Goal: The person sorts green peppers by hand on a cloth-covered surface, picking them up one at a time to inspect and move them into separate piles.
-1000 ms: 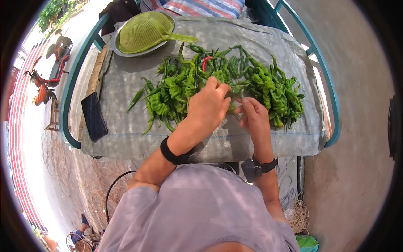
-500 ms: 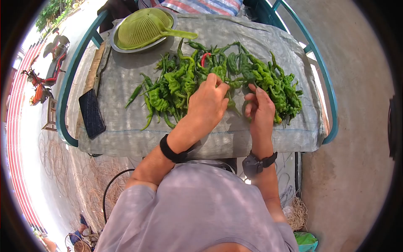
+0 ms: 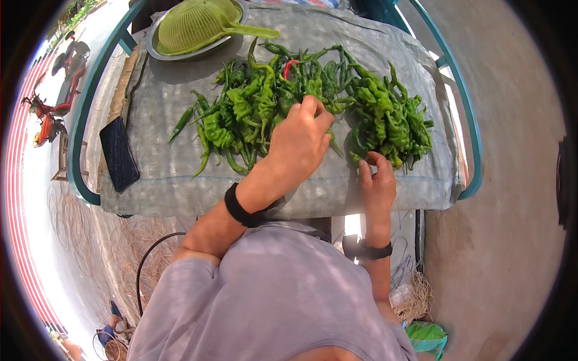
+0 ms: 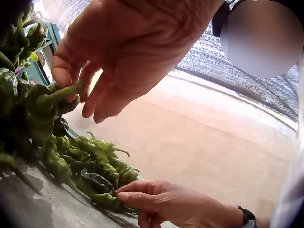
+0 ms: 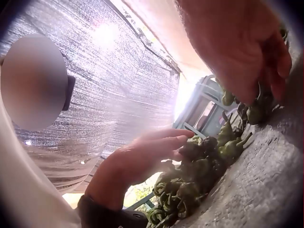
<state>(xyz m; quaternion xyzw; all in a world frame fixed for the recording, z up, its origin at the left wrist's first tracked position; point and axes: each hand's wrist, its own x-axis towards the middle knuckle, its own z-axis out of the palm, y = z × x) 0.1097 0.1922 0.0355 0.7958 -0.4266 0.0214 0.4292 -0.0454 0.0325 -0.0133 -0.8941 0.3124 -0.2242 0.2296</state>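
Note:
On the sheet lie two heaps of wrinkled green peppers, a left heap [image 3: 241,111] with one red pepper [image 3: 289,68] in it and a right heap [image 3: 391,120]. My left hand [image 3: 301,135] is over the right side of the left heap. In the left wrist view its bent fingers pinch a green pepper [image 4: 45,102] near the stem, partly hiding it. My right hand [image 3: 379,180] is at the near edge of the right heap. Its thumb and forefinger pinch the end of a dark green pepper [image 4: 97,181] lying against that heap.
A grey woven sheet [image 3: 198,42] covers the table, which has a teal metal frame [image 3: 466,108]. At the back left, a yellow-green strainer [image 3: 198,27] rests upside down in a metal basin [image 3: 171,57]. A dark phone [image 3: 119,155] lies near the left edge.
My right hand has moved away from my left hand, rightward and toward me, to the near edge of the right heap. My left hand stays over the left heap. The head view has shifted slightly.

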